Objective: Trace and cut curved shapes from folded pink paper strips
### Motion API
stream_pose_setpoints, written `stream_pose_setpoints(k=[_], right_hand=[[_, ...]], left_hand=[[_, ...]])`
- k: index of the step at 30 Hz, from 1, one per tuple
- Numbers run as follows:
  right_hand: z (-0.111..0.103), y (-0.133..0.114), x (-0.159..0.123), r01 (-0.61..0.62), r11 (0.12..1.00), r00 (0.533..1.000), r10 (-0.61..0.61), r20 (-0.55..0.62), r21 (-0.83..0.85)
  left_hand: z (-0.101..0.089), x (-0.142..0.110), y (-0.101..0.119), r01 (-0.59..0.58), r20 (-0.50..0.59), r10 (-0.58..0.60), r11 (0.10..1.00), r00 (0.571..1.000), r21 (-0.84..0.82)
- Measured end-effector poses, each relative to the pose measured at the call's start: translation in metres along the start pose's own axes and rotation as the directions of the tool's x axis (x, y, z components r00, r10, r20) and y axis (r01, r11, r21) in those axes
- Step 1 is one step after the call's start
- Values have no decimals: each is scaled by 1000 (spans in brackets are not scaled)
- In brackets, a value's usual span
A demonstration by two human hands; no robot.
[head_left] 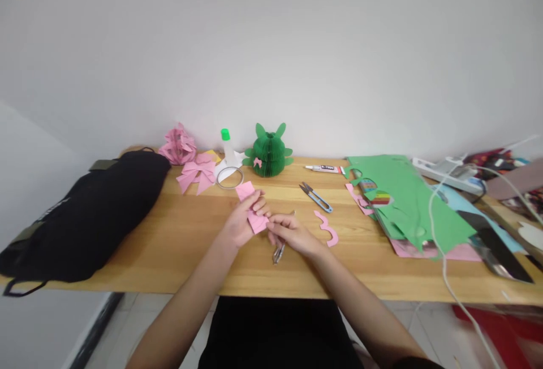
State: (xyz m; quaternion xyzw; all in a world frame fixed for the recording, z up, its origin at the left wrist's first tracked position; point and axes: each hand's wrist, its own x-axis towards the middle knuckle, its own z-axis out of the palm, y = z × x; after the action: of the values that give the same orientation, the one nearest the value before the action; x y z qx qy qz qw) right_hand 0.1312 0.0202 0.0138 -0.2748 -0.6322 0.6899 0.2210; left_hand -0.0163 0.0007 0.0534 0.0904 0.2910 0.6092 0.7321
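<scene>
My left hand is closed around a pink paper strip with thin lines on it, held at a slant above the wooden table. Touching the strip's lower right corner are the fingers of my right hand, which is also closed. A slim silvery tool sticks out below that hand; its kind is hard to make out. Right of my hands lies a wavy pink paper cutout. Blue-handled thread snips rest farther back. Behind my hands stands a green honeycomb paper figure with a small pink bow on it.
A black bag covers the table's left side. Pink folded paper, a green-capped glue bottle and a ring sit at the back. Rightward are a glue tube, cut green sheets, a power strip and a white cable.
</scene>
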Motion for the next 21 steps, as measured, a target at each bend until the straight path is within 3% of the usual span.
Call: stream_pose_setpoints(k=[5, 10, 15, 21], right_hand=[[0, -3, -1, 27, 999, 1000, -27, -1, -19], [-3, -6, -3, 57, 998, 998, -57, -9, -23], [-4, -7, -3, 76, 981, 996, -82, -27, -180], [-2, -5, -2, 62, 975, 994, -78, -70, -216]], left_hand=[[-3, 0, -2, -11, 36, 11, 1000, 999, -2], [-5, -1, -5, -41, 4, 41, 999, 999, 22], [-5, -1, -7, -78, -21, 79, 997, 997, 29], [-7, -2, -8, -98, -7, 98, 995, 995, 31]])
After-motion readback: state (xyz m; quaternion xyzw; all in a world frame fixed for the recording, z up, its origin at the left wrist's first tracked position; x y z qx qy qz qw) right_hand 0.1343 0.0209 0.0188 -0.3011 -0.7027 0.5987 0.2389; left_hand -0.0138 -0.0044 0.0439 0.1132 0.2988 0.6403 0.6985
